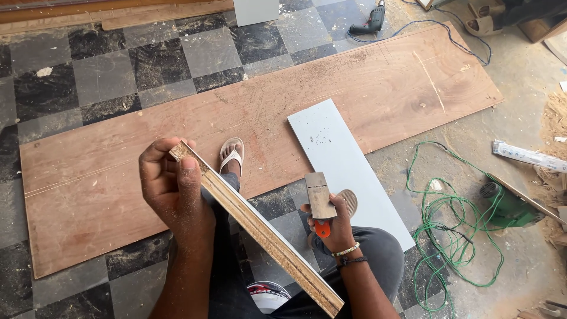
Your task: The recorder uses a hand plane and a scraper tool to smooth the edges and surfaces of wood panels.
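Our left hand [171,189] is closed around the upper end of a long laminated strip [260,230], thumb laid along its near face and the fingers [155,155] curled over the far side, so the grip is full and firm. From that grip the strip runs away down and to our right, its long axis slanting across our lap, with the layered edge turned up toward us and the far end ending low, just beside our right forearm.

Our right hand [333,224] is wrapped around a small hand plane [320,198] with an orange part showing under the palm; the fingers are shut on it and its flat metal body stands up above the knuckles. The plane sits to the right of the strip, near its middle but clear of it, not touching the edge. So the right hand is the nearer one to the strip's free length, and the strip lies to its left.

Beyond the hands, a pale grey panel [348,171] lies across the near edge of a large plywood sheet [118,177] on the chequered floor [106,71]. A sandalled foot [231,155] rests on the sheet. A green cable [455,230] coils at the right, and a drill [369,22] lies past the sheet's far edge.
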